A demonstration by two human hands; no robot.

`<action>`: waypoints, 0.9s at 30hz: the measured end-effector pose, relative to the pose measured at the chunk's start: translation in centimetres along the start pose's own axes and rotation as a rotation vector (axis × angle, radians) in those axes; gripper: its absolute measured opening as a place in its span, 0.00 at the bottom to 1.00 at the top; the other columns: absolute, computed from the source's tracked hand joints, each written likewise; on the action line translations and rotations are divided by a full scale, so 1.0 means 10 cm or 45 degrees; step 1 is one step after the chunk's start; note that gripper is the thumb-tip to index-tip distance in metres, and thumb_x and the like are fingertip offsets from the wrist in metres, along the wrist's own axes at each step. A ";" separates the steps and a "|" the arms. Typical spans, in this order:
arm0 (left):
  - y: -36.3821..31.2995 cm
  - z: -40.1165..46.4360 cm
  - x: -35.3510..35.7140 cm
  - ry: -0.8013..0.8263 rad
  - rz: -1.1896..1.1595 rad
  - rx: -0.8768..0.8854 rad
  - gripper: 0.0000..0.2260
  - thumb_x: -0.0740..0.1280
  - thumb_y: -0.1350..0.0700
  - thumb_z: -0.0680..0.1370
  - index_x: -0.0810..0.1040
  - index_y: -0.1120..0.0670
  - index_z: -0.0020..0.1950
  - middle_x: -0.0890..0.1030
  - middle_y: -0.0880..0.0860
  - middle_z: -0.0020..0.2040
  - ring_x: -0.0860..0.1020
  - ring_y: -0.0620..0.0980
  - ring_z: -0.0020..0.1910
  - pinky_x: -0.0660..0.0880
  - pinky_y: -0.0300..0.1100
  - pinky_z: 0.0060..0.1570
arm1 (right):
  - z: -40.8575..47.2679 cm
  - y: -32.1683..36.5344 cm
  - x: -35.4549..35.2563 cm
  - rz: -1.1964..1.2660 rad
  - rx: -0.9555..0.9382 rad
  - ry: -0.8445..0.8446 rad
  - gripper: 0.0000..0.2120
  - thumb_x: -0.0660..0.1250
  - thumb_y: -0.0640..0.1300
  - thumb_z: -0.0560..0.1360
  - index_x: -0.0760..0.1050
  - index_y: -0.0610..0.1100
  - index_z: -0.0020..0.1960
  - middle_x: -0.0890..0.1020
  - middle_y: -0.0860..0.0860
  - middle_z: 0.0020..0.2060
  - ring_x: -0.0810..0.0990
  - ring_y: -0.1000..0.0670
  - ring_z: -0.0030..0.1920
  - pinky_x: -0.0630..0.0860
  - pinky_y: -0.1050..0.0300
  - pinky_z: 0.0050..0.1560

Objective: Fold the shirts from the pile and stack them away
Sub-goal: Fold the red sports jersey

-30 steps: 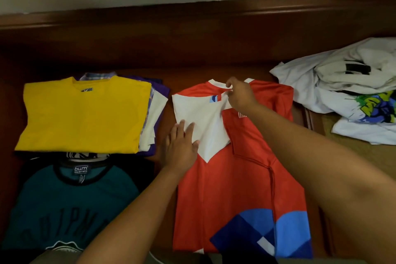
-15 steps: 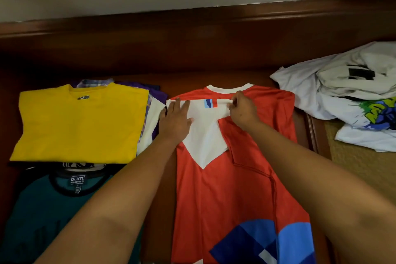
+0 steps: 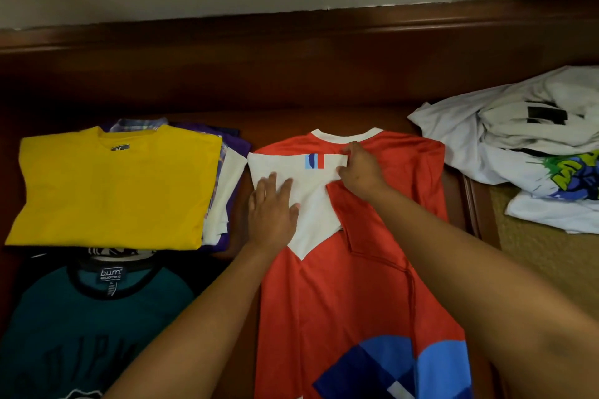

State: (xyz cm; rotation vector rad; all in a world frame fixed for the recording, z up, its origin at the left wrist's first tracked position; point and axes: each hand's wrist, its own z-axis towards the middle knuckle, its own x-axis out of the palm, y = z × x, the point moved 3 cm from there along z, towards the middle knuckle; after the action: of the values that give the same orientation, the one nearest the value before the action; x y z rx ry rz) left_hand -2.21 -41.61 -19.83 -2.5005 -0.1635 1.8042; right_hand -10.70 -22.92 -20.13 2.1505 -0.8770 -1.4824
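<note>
Your red shirt (image 3: 350, 295) lay flat mid-worktop (image 3: 285, 116), between the yellow stack (image 3: 113, 185) and the white pile (image 3: 518, 139). Your left hand (image 3: 272, 217) pressed its folded white sleeve (image 3: 285, 165), fingers straight; your right hand (image 3: 359, 172) pinched the sleeve's edge.

Folded stack (image 3: 110, 185) left of spread shirt (image 3: 356, 295); pile (image 3: 525, 139) right.

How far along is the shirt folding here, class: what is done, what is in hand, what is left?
Done: the yellow shirt lies folded on top of a stack, with the teal shirt folded in front of it. In hand: the red shirt, its white sleeve folded in, pressed flat by the left hand and pinched by the right hand. Left: the loose white pile.
</note>
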 end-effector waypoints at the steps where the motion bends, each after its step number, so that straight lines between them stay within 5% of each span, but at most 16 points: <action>1: 0.01 0.01 0.02 0.017 0.001 0.000 0.27 0.55 0.40 0.80 0.53 0.46 0.78 0.51 0.53 0.79 0.49 0.56 0.78 0.50 0.54 0.74 | 0.00 0.02 0.00 -0.002 -0.016 -0.011 0.18 0.66 0.37 0.75 0.70 0.41 0.64 0.80 0.41 0.54 0.79 0.40 0.54 0.75 0.53 0.53; 11: 0.00 -0.13 -0.01 -0.036 -0.067 0.028 0.29 0.56 0.39 0.80 0.53 0.47 0.78 0.51 0.53 0.79 0.48 0.55 0.78 0.48 0.53 0.74 | -0.38 -0.09 -0.16 -0.078 -0.167 -0.306 0.16 0.64 0.38 0.76 0.71 0.37 0.63 0.77 0.40 0.58 0.74 0.40 0.58 0.71 0.50 0.57; 15: 0.05 -0.62 0.09 -0.068 -0.153 0.031 0.25 0.58 0.45 0.81 0.59 0.50 0.76 0.58 0.55 0.77 0.54 0.56 0.76 0.55 0.53 0.73 | -1.09 -0.40 -0.19 0.008 -0.223 -0.379 0.14 0.65 0.35 0.75 0.73 0.34 0.61 0.78 0.37 0.55 0.75 0.38 0.56 0.70 0.50 0.55; 20: 0.13 -1.57 0.35 -0.176 -0.346 0.041 0.21 0.63 0.52 0.75 0.74 0.55 0.67 0.73 0.59 0.67 0.72 0.61 0.64 0.69 0.56 0.60 | -2.32 -1.06 0.01 0.143 -0.049 -0.392 0.13 0.66 0.31 0.74 0.75 0.33 0.59 0.80 0.37 0.52 0.78 0.39 0.54 0.72 0.49 0.56; 27: 0.28 -2.96 0.78 -0.165 -0.308 0.158 0.20 0.71 0.58 0.72 0.77 0.56 0.63 0.74 0.57 0.68 0.73 0.59 0.65 0.71 0.54 0.61 | -3.74 -1.55 0.36 0.145 0.056 -0.368 0.11 0.64 0.31 0.75 0.76 0.34 0.57 0.81 0.39 0.49 0.79 0.40 0.52 0.71 0.50 0.53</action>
State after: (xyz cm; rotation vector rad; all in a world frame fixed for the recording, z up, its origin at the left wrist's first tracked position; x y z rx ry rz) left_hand 28.48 -42.96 -18.12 -2.1756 -0.3332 1.8155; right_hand 29.23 -15.40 -18.46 1.9084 -1.1190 -1.7559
